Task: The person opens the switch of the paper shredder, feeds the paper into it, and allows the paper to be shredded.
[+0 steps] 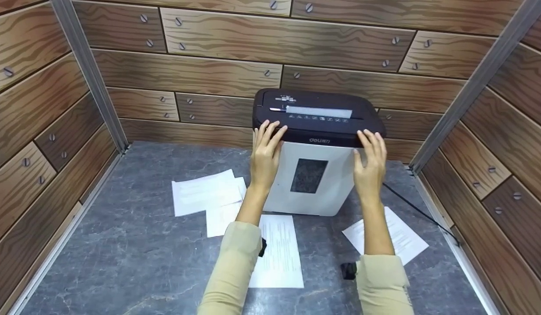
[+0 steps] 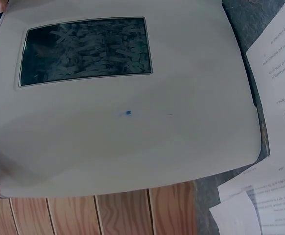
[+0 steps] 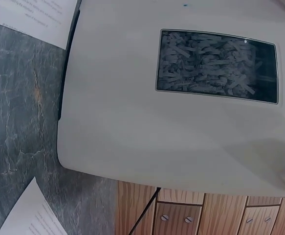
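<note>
A paper shredder (image 1: 338,168) with a white bin and black top stands upright at the back wall. My left hand (image 1: 265,157) rests its extended fingers on the left front edge of the black top (image 1: 270,111). At the right front edge my right hand (image 1: 370,164) touches the top with its fingers. A pale strip (image 1: 318,112) lies along the slot. Through the bin's window (image 3: 206,63), shredded paper shows in the right wrist view. The left wrist view faces the white bin front (image 2: 191,107), with only bits of the hands at its left edge.
Printed sheets (image 1: 204,192) overlap left of the shredder, another sheet (image 1: 279,258) lies in front, and one more (image 1: 406,238) is at the right. A black cord (image 1: 421,212) runs rightward across the grey table (image 1: 134,245). Wood-patterned walls (image 1: 222,35) enclose it.
</note>
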The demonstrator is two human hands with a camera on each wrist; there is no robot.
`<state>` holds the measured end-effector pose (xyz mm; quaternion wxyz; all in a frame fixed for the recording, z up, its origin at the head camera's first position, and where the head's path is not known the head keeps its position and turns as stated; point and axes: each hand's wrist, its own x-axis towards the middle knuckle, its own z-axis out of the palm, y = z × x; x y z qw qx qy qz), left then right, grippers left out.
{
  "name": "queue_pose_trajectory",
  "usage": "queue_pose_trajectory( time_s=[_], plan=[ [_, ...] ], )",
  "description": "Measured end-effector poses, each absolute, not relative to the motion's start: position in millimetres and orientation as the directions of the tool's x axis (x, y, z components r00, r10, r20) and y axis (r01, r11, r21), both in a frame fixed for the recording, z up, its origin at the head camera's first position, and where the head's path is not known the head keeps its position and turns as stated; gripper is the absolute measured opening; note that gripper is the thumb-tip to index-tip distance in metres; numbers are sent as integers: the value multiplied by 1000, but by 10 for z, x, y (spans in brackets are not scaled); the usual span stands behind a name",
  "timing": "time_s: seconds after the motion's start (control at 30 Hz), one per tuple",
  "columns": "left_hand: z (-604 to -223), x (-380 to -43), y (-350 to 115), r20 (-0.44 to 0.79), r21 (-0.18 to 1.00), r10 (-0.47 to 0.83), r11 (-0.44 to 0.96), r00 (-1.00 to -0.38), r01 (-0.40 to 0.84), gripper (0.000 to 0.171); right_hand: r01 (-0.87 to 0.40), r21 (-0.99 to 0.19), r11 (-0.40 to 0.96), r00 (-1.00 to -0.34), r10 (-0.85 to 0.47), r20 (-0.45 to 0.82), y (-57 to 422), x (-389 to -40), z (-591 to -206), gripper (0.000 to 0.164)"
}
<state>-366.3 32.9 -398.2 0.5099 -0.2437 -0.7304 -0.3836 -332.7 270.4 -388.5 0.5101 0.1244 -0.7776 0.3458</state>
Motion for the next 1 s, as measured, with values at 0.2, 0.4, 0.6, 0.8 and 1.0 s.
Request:
queue_pose_trajectory(
  time_s=[0.2,0.4,0.6,0.8,1.0],
  plan=[
    [-3985,-3653,313,932,306,-22,586,-363,750,34,-567,-422,708,-436,177,882,2704,-3344,-3894,43],
    [-3964,-3641,319,930,312,-25,587,-368,747,34,-553,-459,696,-442,222,869,2684,-3337,-3872,38],
    [-3942,-3627,322,926,321,-31,589,-376,742,36,-540,-447,714,-437,216,873,2674,-3351,-3861,35],
    [-3940,-3613,314,925,315,-22,602,-379,734,38,-552,-435,712,-420,213,882,2678,-3364,-3867,37],
    [-3921,-3599,311,924,319,-28,603,-380,732,39,-547,-429,719,-419,209,884,2683,-3354,-3851,38]
  ],
)
